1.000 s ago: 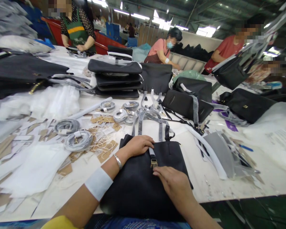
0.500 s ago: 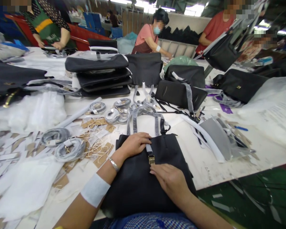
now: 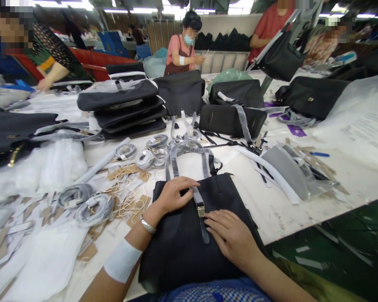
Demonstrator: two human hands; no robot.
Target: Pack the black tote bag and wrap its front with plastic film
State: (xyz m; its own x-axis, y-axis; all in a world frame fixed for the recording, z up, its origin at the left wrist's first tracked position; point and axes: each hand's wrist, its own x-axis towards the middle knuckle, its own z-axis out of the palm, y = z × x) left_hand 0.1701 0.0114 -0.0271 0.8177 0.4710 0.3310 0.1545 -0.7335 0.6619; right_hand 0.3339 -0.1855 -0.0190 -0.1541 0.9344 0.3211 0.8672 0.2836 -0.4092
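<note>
A black handbag [image 3: 173,256] lies flat in front of me, its film-wrapped handles [image 3: 174,161] pointing away. Down its middle runs a strap [image 3: 204,235] with a gold buckle [image 3: 200,210]; grey film covers the strap's upper part. My left hand [image 3: 178,195] rests on the upper bag, thumb and fingertips apart at the wrapped part of the strap. To the right of the buckle, my right hand [image 3: 231,235] lies on the bag with fingers stretched out, fingertips close to the buckle's edge. Neither hand grips anything that I can see.
Coiled wrapped straps [image 3: 94,209] and tags with strings [image 3: 132,205] lie to the left. Stacked black bags [image 3: 122,109] stand behind, with more bags [image 3: 233,119] to their right. Grey sheet pieces [image 3: 283,167] lie at right. Several people work across the table [image 3: 252,201].
My right hand has shifted right, off the strap, so the strap's lower end now shows. My left thumb has spread from the fingers. At far left, a co-worker leans lower.
</note>
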